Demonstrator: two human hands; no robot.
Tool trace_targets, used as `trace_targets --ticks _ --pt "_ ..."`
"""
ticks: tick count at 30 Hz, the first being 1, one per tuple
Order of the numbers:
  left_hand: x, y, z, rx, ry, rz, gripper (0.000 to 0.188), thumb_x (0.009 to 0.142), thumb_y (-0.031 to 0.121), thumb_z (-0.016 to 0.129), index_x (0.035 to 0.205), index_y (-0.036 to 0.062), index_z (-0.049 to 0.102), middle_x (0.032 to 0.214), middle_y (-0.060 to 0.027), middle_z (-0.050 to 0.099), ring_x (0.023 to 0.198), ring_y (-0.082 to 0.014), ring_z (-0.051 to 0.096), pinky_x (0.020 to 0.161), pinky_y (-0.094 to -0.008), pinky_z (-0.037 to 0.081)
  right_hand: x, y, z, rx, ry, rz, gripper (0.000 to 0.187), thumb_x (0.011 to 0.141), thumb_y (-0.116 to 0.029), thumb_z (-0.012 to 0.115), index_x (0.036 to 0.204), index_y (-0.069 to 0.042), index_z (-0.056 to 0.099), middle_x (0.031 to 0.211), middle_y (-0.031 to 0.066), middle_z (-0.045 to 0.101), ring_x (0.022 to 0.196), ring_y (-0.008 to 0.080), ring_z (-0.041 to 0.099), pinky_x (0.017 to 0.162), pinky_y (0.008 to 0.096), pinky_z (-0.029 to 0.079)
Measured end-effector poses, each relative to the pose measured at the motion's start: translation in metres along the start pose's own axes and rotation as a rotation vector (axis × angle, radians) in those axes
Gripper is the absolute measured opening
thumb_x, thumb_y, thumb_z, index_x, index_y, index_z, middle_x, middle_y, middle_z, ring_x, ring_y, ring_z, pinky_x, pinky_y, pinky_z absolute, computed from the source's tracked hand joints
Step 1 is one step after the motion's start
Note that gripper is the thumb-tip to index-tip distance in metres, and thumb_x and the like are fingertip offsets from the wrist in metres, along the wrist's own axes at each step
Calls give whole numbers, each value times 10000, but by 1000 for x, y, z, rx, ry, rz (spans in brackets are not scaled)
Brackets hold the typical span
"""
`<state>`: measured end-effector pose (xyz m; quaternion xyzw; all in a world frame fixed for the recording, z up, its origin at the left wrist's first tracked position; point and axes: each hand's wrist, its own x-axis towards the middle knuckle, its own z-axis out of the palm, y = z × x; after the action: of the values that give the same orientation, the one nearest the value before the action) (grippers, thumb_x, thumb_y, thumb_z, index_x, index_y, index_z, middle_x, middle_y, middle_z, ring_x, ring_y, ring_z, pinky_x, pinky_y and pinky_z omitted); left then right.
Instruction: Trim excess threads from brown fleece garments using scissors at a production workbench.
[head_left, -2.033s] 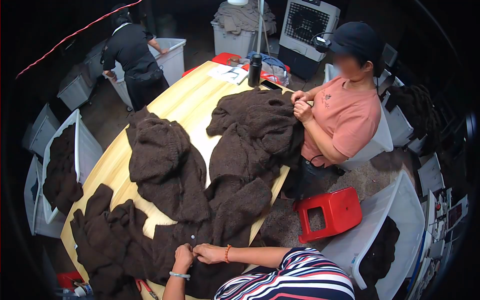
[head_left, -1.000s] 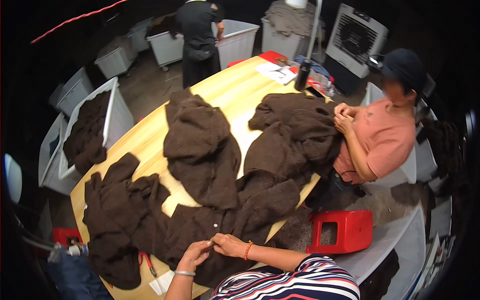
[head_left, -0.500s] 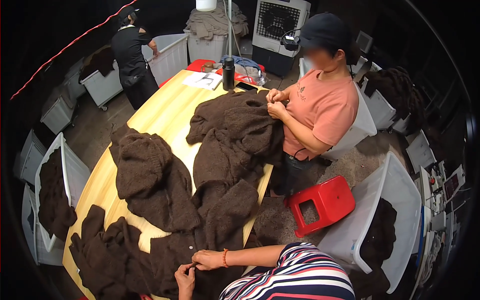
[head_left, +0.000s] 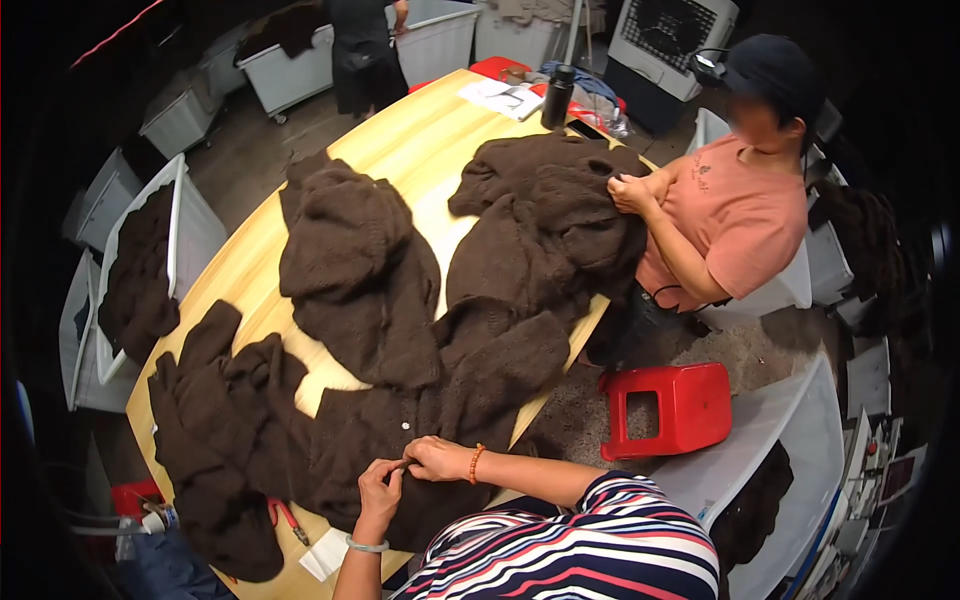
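Observation:
A dark brown knitted garment (head_left: 350,425) lies spread along the table's near side, its edge drawn up between my hands. My left hand (head_left: 378,490) pinches that edge with thumb and fingertips. Right beside it, my right hand (head_left: 438,459) grips the same edge, fingers curled and knuckles up. The fingertips of both hands nearly meet, and what lies between them is too small to make out. Just beyond the right hand, a small white button (head_left: 405,426) shows on the knit. Bunched sleeves or folds (head_left: 215,430) spread out to the left.
More brown knitwear (head_left: 350,260) is heaped on the wooden table (head_left: 235,265). Red-handled pliers or snips (head_left: 290,522) and white paper (head_left: 325,554) lie near me. Across the right side, a co-worker (head_left: 745,200) handles knitwear. A red stool (head_left: 668,408) and white bins (head_left: 195,235) surround the table.
My view has shifted, so the table sits higher and further right, and the red-handled tool and paper now show. Both hands still pinch the garment edge. The co-worker's hands have moved closer together.

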<state>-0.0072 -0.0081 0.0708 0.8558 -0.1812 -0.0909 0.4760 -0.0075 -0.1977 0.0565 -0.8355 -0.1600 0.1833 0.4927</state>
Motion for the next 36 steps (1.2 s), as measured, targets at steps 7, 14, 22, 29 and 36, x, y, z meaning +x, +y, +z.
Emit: trace_targets --ticks 7,14,22,29,36 --pt "-10 0 0 23 40 -26 132 772 -21 622 886 -21 688 835 -164 665 769 -305 664 699 -345 520 2 -7 3 -41 -70 -2 274 785 -120 610 961 88 644 962 271 646 945 406 624 854 435 497" --pt "-8 1 6 29 73 -4 130 763 -52 602 872 -19 664 814 -164 643 748 -320 648 685 -359 514 3 0 0 -22 -91 5 260 783 -102 616 961 85 643 941 267 651 944 399 629 850 431 501" --pt "-19 0 10 29 97 -23 124 765 -52 606 869 -17 663 815 -165 642 746 -320 647 682 -356 515 -5 4 12 -19 -12 -56 197 756 -22 596 923 62 659 960 268 645 979 408 620 871 447 496" --pt "-23 -16 19 10 110 43 80 806 -52 597 858 -17 647 814 -165 639 740 -314 645 675 -353 516 -11 16 25 -86 89 -116 195 759 14 551 911 16 674 892 224 637 890 382 626 806 434 514" --pt "-16 -9 5 -77 -30 -99 81 821 -3 587 880 -34 633 781 -125 625 718 -228 628 654 -296 479 -13 4 10 -7 87 -172 95 798 29 549 858 35 623 843 225 604 838 412 616 740 444 512"
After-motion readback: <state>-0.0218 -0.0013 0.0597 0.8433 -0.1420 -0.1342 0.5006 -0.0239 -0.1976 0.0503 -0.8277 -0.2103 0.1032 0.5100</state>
